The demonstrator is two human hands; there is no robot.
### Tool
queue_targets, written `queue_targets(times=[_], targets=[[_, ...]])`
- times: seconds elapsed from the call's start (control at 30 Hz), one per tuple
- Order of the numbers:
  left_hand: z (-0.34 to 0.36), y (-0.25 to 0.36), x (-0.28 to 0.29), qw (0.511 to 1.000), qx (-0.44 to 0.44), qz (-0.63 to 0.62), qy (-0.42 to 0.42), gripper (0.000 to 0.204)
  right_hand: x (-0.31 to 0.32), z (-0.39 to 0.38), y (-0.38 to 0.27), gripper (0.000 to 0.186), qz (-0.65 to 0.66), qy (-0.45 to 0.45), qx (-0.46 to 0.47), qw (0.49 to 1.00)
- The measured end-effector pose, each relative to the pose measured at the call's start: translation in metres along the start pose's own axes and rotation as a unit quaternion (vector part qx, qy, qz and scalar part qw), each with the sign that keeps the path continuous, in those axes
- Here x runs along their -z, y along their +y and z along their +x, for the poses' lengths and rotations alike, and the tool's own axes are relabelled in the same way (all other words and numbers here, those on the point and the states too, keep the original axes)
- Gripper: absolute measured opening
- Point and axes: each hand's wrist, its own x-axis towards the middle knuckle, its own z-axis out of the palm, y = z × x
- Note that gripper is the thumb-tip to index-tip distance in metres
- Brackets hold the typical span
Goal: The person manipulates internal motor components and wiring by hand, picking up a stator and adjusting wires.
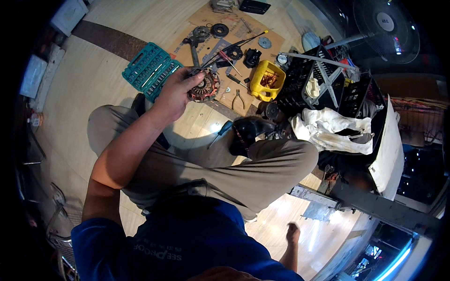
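Note:
My left hand (177, 93) is stretched forward over the floor, its thumb and fingers closed on a round motor stator (205, 89) with copper windings. The teal socket set case (154, 70) lies open just left of that hand. Beyond the stator, a red-handled screwdriver (229, 62) and black machine parts rest on cardboard (187, 40). Pliers (238, 99) lie to its right, near a yellow container (274, 95) with copper-coloured pieces in it. My right hand (293, 232) hangs low by my right side, away from the parts. Its fingers look curled; anything inside them is hidden.
A blue-handled screwdriver (221, 134) lies on the floor between my legs. Black crates (300, 86) stand at the right, with a white cloth (333, 129) draped nearby. A fan (386, 28) rises at the far right. A metal beam (379, 206) crosses the lower right.

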Motion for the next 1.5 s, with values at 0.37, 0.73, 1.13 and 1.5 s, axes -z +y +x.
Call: queue_targets(times=[0.37, 0.73, 1.13, 1.5], targets=[[-0.012, -0.015, -0.02, 1.0, 0.01, -0.008, 0.002, 0.029, 0.125, 0.085, -0.255, 0.033, 0.148, 0.241, 0.15, 0.947], [-0.011, -0.02, -0.019, 0.995, -0.073, 0.057, 0.037, 0.026, 0.072, 0.112, -0.56, 0.018, 0.271, 0.013, 0.387, 0.881], [-0.013, -0.018, -0.011, 0.995, -0.026, 0.088, 0.026, 0.024, 0.091, 0.139, -0.534, 0.012, 0.325, -0.126, 0.428, 0.834], [-0.009, -0.009, -0.01, 0.998, 0.06, -0.013, -0.01, 0.024, 0.07, 0.185, -0.481, 0.012, 0.259, -0.083, 0.321, 0.907]])
